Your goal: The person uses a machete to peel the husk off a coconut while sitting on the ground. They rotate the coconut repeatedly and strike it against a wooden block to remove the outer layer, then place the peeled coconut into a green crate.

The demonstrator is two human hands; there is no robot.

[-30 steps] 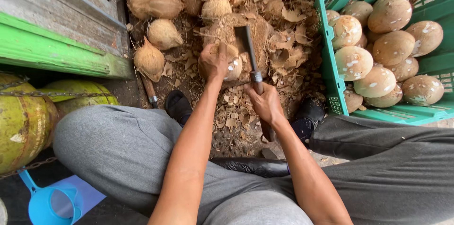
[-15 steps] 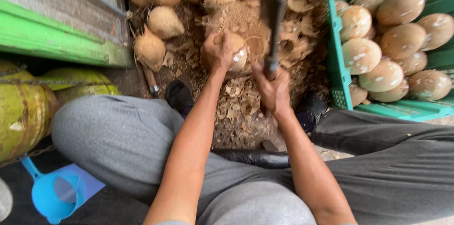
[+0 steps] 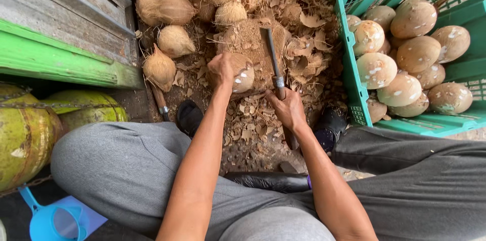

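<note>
Single head-worn camera, no second view, so nothing was shared. It looked steeply down and forward over the wearer's own lap, with grey trousered knees (image 3: 121,170) filling the bottom of frame. View was close, forearms running up from the bottom edge to the chopping block (image 3: 248,38) at upper centre. Left of the block sat a green-edged board (image 3: 61,61); right of it a green crate (image 3: 354,79), cut by the frame edge. Beyond the block, husked coconuts (image 3: 172,8) ran off the top edge.
</note>
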